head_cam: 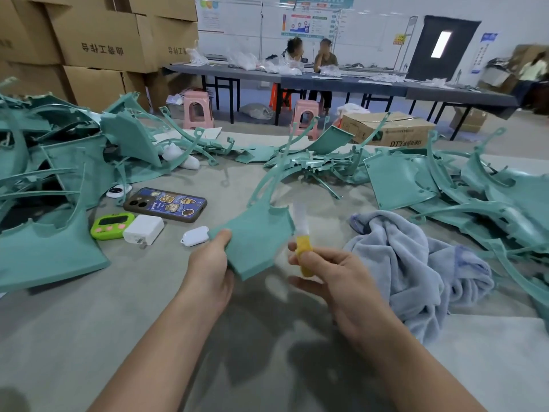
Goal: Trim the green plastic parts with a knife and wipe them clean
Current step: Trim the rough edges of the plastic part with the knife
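Note:
My left hand (212,267) grips the near left corner of a green plastic part (257,237), a flat panel with a long curved arm rising to the far right. My right hand (329,276) holds a knife (303,242) with a yellow handle; its pale blade is blurred and points up beside the panel's right edge. A crumpled light blue cloth (416,263) lies on the table just right of my right hand. Piles of green parts sit at the left (50,185) and at the right (463,191).
On the grey table (148,307) left of the held part lie a phone (166,205), a green timer (111,226), a white charger (142,228) and a small white case (194,235). Cardboard boxes (101,40) stack at back left. Two people sit at a far table (326,78).

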### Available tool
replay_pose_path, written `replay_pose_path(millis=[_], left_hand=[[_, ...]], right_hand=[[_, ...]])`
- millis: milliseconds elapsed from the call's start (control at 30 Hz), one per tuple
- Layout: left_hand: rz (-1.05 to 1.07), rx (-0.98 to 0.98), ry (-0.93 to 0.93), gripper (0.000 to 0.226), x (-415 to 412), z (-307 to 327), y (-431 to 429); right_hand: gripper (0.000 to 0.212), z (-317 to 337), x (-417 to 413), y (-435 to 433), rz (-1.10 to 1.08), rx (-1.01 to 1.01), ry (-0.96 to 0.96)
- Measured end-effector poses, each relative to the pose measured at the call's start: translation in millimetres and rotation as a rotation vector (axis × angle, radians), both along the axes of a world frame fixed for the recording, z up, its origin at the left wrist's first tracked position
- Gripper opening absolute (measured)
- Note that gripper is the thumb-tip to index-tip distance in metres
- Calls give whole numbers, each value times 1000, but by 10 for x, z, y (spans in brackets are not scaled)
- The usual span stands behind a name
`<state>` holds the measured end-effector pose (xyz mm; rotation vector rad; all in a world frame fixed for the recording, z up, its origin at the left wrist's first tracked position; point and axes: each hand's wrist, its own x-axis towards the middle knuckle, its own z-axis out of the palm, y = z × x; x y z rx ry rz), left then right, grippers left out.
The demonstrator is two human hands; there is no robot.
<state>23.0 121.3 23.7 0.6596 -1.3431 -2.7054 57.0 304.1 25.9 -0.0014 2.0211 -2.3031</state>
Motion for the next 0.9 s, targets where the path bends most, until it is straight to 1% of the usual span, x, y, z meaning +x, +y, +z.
replay_pose_path(millis=[67,133,167,233,267,300,333,367,400,433,467,500,567,600,633,700,767,833,900], left_hand=[[-149,-136,76,13,4,-22,19],[-254,-237,134,23,8,-74,-1],[-264,-288,151,34,17,-94,-15],[-182,-469,149,59,7,-103,-38],[-132,-563,168,61,7,-86,-46],[-108,-610,216,56,5,-75,-50],[-129,-598,267,49,3,-71,-49],[-182,-523,295,40,18,-59,-42],[-253,-446,292,32,35,-53,-36],[-321,-385,287,27,63,-52,-39],[-357,-351,289,24,72,-62,-44],[-342,-323,288,22,72,-65,-46],[-191,-281,282,13,56,-49,-44],[-94,-283,286,11,44,-36,-54],[-1,-302,294,13,31,-20,-70],[111,-330,332,19,11,7,-111],[131,-305,361,26,-7,16,-143],[109,-281,389,31,-8,24,-138],[84,-261,420,36,-10,25,-122]], right_hand=[[28,-15,-20,-25,58,-108,-53],[32,-37,-67,1,-22,-119,-30],[32,-47,-90,31,-76,-80,0],[30,-57,-130,109,-133,79,102],[27,-51,-144,146,-123,164,162],[22,-37,-146,175,-85,230,215],[16,-22,-141,190,-23,274,252],[11,-11,-126,187,54,295,270],[10,-9,-108,167,115,294,273],[11,-22,-95,148,126,278,276],[11,-32,-91,129,75,244,280],[12,-32,-97,119,-24,197,276],[15,7,-104,161,-261,166,269],[17,36,-96,212,-318,199,278],[20,54,-86,259,-315,237,286],[23,80,-49,281,-219,240,242],[32,63,-32,210,-156,210,134],[40,40,-41,125,-152,164,1],[36,25,-60,83,-132,118,-111]])
